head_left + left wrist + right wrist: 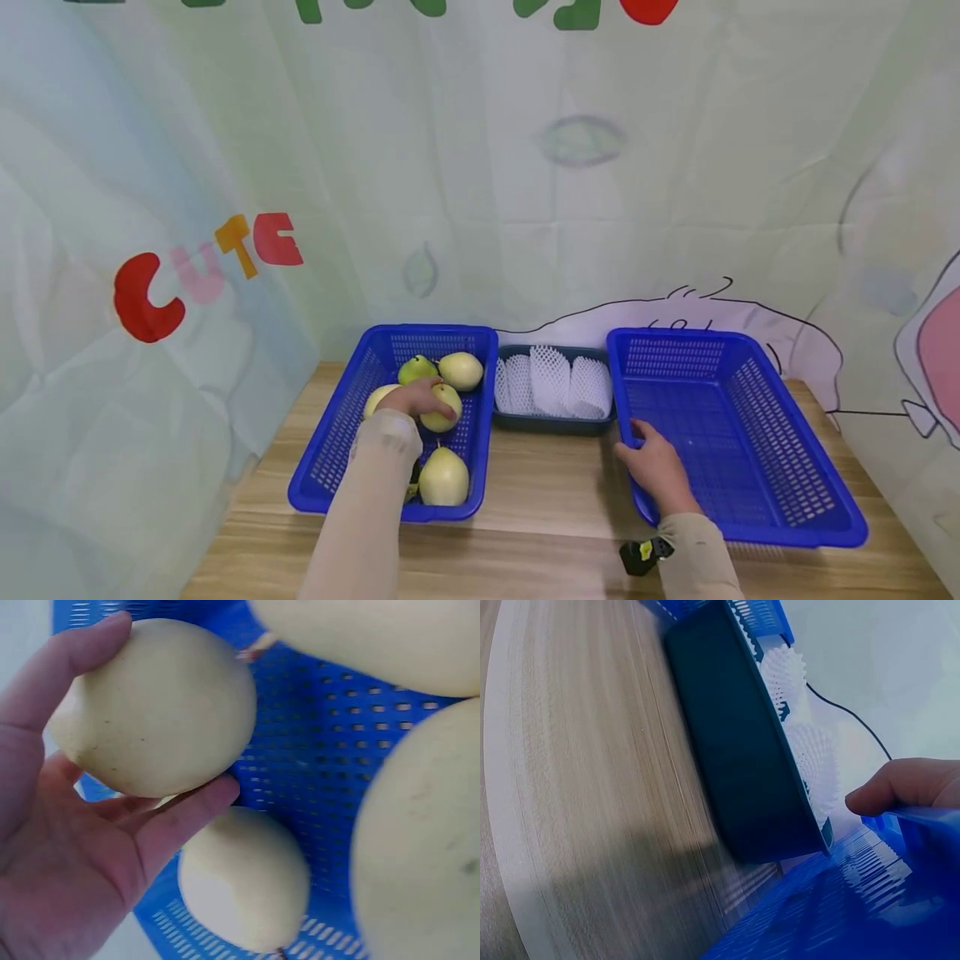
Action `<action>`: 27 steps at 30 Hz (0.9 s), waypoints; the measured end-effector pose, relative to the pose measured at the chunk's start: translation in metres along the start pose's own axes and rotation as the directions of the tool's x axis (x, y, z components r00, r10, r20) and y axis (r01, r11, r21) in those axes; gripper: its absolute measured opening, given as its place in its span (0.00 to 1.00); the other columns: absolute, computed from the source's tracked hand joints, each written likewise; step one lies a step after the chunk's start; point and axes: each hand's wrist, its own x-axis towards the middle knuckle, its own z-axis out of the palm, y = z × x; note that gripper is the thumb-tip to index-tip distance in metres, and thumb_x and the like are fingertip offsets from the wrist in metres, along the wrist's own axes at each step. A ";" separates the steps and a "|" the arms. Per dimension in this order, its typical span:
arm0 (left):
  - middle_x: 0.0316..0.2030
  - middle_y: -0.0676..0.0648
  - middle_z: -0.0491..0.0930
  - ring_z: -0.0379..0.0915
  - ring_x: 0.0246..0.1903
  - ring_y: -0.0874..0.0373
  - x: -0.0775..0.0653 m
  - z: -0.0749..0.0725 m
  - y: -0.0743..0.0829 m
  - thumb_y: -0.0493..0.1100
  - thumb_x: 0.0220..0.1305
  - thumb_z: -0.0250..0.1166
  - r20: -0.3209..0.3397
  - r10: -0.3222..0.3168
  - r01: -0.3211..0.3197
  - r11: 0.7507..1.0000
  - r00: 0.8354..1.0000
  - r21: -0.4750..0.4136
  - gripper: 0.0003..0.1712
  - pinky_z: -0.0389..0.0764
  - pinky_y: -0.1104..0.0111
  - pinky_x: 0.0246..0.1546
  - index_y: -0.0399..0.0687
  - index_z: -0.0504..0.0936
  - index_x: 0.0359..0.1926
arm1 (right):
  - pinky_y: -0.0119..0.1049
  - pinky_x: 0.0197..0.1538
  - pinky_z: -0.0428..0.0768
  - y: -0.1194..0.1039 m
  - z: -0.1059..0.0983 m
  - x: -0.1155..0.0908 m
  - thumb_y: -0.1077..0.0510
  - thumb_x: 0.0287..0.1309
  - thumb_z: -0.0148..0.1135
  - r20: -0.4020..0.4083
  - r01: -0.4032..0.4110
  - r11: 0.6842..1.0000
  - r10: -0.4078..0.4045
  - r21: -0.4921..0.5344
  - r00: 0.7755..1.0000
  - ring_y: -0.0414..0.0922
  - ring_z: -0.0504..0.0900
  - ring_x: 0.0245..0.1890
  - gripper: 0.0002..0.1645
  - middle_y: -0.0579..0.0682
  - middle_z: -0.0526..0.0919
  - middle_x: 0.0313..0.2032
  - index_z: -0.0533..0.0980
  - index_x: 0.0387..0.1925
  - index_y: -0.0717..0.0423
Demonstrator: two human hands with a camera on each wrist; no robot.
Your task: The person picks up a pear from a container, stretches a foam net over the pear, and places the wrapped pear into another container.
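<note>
My left hand [412,400] reaches into the left blue basket [306,498] and grips a pale yellow pear [442,412]. Thumb and fingers wrap this pear [165,712] in the left wrist view, its stem pointing away from the palm. Around it in the same basket lie a greener pear [416,368], a yellow pear [461,372] at the back, another [378,398] partly behind the hand, and a large one [444,477] in front. My right hand [660,468] holds the left rim of the right blue basket [697,425], thumb [877,796] over the edge.
Between the baskets stands a dark green tray [555,427] holding several white foam net sleeves [550,379]. Everything sits on a wood-grain table [540,492]. A printed cloth [480,183] hangs behind. A small black device [641,556] is at the right wrist.
</note>
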 end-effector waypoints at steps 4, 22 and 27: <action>0.58 0.37 0.64 0.69 0.45 0.47 -0.003 -0.007 0.011 0.45 0.49 0.69 -0.044 0.077 -0.078 0.997 0.996 -0.017 0.51 0.74 0.56 0.44 0.40 0.51 0.69 | 0.55 0.56 0.65 0.001 -0.001 0.000 0.54 0.51 0.55 -0.002 -0.001 1.000 0.001 0.005 1.000 0.65 0.68 0.55 0.36 0.69 0.70 0.55 0.64 0.60 0.69; 0.57 0.39 0.66 0.66 0.51 0.48 -0.021 -0.008 0.083 0.47 0.49 0.70 -0.122 0.357 -0.361 0.932 0.926 -0.013 0.42 0.67 0.56 0.53 0.48 0.58 0.62 | 0.55 0.56 0.65 0.000 0.000 0.000 0.54 0.51 0.54 0.017 -0.005 1.000 0.005 0.020 1.000 0.64 0.68 0.55 0.36 0.69 0.70 0.55 0.63 0.60 0.69; 0.56 0.39 0.67 0.66 0.51 0.49 -0.026 0.000 0.099 0.47 0.49 0.69 -0.133 0.407 -0.417 0.907 0.904 -0.058 0.43 0.67 0.57 0.53 0.49 0.58 0.63 | 0.55 0.56 0.65 0.000 0.000 0.000 0.55 0.51 0.55 0.018 -0.006 1.000 0.005 0.021 1.000 0.64 0.68 0.55 0.36 0.69 0.70 0.55 0.63 0.60 0.69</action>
